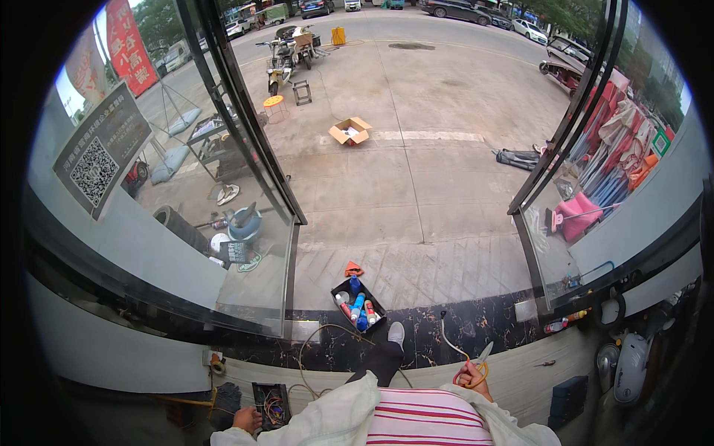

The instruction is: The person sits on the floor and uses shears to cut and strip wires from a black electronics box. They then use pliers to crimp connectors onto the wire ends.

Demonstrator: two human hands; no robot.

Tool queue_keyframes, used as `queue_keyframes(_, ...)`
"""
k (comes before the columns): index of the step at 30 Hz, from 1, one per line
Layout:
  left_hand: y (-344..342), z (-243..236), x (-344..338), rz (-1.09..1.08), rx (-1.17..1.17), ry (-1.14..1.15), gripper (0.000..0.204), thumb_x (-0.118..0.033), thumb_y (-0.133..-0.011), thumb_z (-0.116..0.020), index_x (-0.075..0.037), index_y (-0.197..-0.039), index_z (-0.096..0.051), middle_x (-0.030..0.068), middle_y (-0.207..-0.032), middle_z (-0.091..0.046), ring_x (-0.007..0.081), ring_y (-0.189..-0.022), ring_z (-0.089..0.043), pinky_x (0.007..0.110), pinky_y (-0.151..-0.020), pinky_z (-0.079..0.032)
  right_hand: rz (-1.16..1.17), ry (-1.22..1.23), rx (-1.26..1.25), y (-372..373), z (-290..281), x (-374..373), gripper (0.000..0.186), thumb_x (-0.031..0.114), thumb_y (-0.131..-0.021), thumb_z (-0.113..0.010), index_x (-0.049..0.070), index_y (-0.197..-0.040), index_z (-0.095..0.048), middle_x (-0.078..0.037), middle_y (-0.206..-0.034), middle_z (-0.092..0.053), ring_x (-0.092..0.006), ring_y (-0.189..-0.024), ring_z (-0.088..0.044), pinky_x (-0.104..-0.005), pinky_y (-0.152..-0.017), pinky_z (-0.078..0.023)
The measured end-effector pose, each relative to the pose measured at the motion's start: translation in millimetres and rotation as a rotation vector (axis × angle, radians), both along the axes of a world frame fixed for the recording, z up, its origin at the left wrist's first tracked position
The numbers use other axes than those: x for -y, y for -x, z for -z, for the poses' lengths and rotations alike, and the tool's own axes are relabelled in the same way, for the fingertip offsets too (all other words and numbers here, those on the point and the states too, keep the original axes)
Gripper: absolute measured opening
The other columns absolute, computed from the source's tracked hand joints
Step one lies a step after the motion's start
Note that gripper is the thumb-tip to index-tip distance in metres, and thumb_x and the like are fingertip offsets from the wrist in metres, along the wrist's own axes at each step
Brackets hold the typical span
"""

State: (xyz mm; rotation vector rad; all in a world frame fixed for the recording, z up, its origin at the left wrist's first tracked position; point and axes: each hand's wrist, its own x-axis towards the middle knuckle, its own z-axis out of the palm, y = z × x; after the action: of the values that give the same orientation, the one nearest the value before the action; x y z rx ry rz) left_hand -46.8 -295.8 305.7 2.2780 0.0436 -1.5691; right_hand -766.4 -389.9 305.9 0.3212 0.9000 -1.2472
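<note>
My right hand (476, 383) is closed around the yellow-orange handles of a pair of scissors (486, 351), blades pointing away from me and slightly apart. A thin pale hose or cable (448, 342) with a dark end runs from the dark stone threshold to that hand; whether the fingers also grip it I cannot make out. Low at the left, my left hand (246, 420) is beside a dark open box (258, 392) holding tangled coloured wires. Its fingers are small and dim, so their grip is unclear.
A black crate (340, 287) of spray cans stands on the threshold, near my outstretched foot. A yellowish hose (301, 349) loops across the floor. Glass doors (260, 245) stand open on both sides. Outside are a cardboard box (349, 131), a stool (274, 101) and a parked scooter (279, 63).
</note>
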Motion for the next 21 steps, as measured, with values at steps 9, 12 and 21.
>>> queue_keyframes(9,116,63,239,-0.154,-0.243,-0.033,0.019,-0.020,-0.090,-0.048,-0.005,-0.100,-0.054,0.0104,-0.083,-0.059,0.0236,-0.071,-0.058,0.037,-0.062,-0.050,-0.083,0.035,-0.009,84,-22,245,0.008,0.021,-0.090,-0.062,0.015,-0.086,-0.059,-0.002,-0.078,-0.057,-0.0066,-0.052,-0.041,-0.0209,-0.044,-0.035)
queue_keyframes(12,209,-41,409,0.093,-0.141,0.253,0.024,-0.025,-0.092,-0.051,-0.007,-0.106,-0.055,0.0083,-0.091,-0.059,0.0193,-0.081,-0.057,0.034,-0.072,-0.051,-0.054,0.055,-0.064,117,-31,308,0.010,0.025,-0.090,-0.061,0.016,-0.086,-0.057,0.000,-0.077,-0.057,-0.0051,-0.051,-0.040,-0.0212,-0.045,-0.035)
queue_keyframes(21,290,-121,686,0.104,-0.257,0.724,0.027,-0.022,-0.097,-0.045,-0.002,-0.113,-0.054,0.0070,-0.091,-0.059,0.0138,-0.080,-0.056,0.027,-0.071,-0.048,-0.053,-0.103,-0.257,194,38,489,0.015,0.029,-0.089,-0.062,0.017,-0.083,-0.057,0.003,-0.070,-0.057,-0.0056,-0.049,-0.041,-0.0225,-0.044,-0.037)
